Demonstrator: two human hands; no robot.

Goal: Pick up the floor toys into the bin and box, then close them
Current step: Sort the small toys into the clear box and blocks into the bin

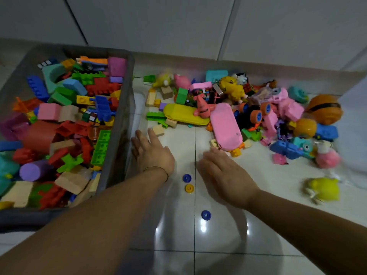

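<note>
Glossy white tile floor [218, 259] fills the near ground. On it, between the person's two forearms, lies a blue disc [206, 215]. A little farther on, a yellow disc [189, 188] and a second blue disc [186, 178] sit just beside each other in the gap between the wrists.

The left hand [151, 151], with a thin bracelet [156, 169] at its wrist, is stretched out palm down, fingers straight and spread, holding nothing. It is just beside the right wall of the grey bin [121, 116], and its fingertips are near a small wooden block [158, 130]. The right hand [222, 173] is likewise flat and empty, palm down. Its fingertips reach the near end of a pink oval case [225, 126], though whether they touch it cannot be told. Off to the right, apart from the rest, lies a yellow soft toy [323, 188].

The grey bin stands on the floor at the left, uncovered and heaped with coloured building blocks [65, 116]. Beyond the hands, a yellow oval case [182, 114] lies just beside the pink one, with a pink toy plane [202, 108] at their far ends. Farther right, the loose toy pile [274, 108] spreads across the tiles, ending at an orange ball [323, 109]. A white wall [178, 26] rises behind.
</note>
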